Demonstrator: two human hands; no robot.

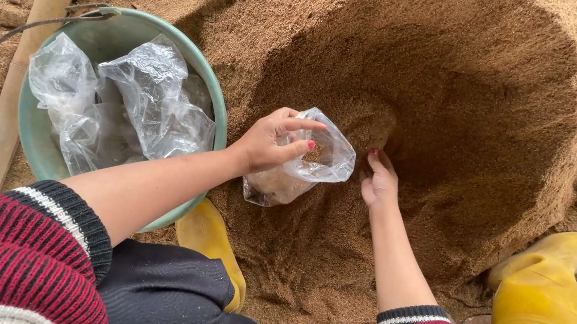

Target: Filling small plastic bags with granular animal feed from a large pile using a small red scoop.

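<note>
My left hand [273,142] grips the rim of a small clear plastic bag [299,167], holding its mouth open; brown sawdust-like grain lies inside it. My right hand [379,180] is just to the right of the bag, fingers together and pressed into the big brown heap of sawdust [453,93], which has a scooped hollow in its side. Whether the right hand holds any of the material cannot be seen.
A green bucket [217,108] at the left holds several crumpled clear plastic bags [130,102] and has a wire handle. A wooden pole [29,49] lies beside it. My yellow rubber boots [546,289] stand on either side of the heap's foot.
</note>
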